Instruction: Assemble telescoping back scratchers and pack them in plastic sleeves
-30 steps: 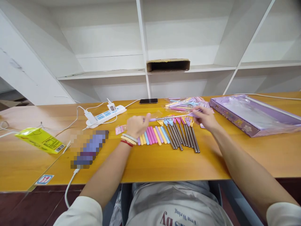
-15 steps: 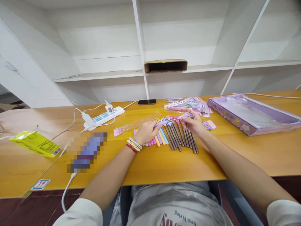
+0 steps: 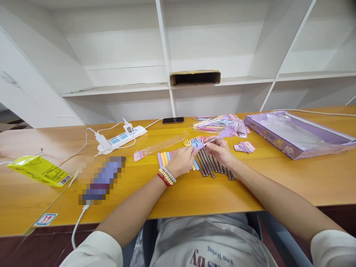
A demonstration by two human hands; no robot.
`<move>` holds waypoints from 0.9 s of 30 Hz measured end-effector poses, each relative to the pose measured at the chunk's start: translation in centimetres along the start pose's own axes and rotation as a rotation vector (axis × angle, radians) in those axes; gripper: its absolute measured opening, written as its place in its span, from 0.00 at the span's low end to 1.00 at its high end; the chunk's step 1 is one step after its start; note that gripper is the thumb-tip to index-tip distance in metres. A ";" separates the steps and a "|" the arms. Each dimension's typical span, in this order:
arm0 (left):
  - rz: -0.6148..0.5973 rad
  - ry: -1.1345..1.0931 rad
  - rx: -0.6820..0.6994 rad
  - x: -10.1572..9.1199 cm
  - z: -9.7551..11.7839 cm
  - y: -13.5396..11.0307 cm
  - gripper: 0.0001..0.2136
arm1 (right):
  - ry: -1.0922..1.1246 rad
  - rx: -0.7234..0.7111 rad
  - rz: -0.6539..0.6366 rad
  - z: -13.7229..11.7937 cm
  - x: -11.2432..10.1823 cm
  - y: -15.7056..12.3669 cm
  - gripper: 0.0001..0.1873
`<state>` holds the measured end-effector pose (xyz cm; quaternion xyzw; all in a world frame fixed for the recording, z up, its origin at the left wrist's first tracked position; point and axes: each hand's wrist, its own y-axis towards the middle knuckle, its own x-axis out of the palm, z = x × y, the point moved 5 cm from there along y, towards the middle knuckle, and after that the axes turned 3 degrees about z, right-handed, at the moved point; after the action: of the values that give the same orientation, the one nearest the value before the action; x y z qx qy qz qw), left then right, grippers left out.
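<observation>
A row of small sticks with pastel handles and metal shafts ending in little hand shapes (image 3: 205, 165) lies on the wooden table (image 3: 194, 193). My left hand (image 3: 182, 160) and my right hand (image 3: 219, 150) are closed on the two ends of one purple stick (image 3: 222, 135), held just above the row. Its purple head points up and right. The left wrist wears bead bracelets. An empty clear wrapper (image 3: 161, 146) lies left of the row.
A pile of wrapped sticks (image 3: 219, 124) and small pink tags (image 3: 244, 147) lie behind. A purple box in plastic (image 3: 297, 135) sits at right. A power strip (image 3: 122, 137), phone (image 3: 172, 120), yellow packet (image 3: 39, 170) and blurred item (image 3: 101, 180) are at left.
My hands have drawn closer together over the row, and the purple stick has tilted with its head up to the right. The left hand slid right along it.
</observation>
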<state>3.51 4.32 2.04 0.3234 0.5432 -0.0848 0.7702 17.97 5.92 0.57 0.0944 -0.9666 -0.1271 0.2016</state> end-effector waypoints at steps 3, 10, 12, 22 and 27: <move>0.082 0.010 -0.055 -0.1 0.0 0.2 0.15 | 0.106 -0.046 0.054 -1.7 1.1 0.2 0.14; 0.129 -0.007 -0.049 0.9 1.2 2.3 0.09 | 0.420 -0.016 0.254 -3.9 2.0 1.8 0.15; 0.138 -0.034 -0.054 1.4 2.0 3.0 0.09 | 0.445 -0.052 0.331 -4.1 1.2 2.0 0.16; 0.034 0.034 -0.257 2.9 6.1 1.7 0.14 | 0.405 -0.027 0.411 -3.8 0.6 0.2 0.29; -0.063 -0.076 -0.257 2.8 4.9 2.4 0.11 | 0.332 -0.131 0.317 -4.8 1.9 -0.6 0.31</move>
<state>9.64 3.88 1.54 0.2016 0.5300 -0.0511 0.8221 18.35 3.95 5.32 -0.0523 -0.9126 -0.1392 0.3809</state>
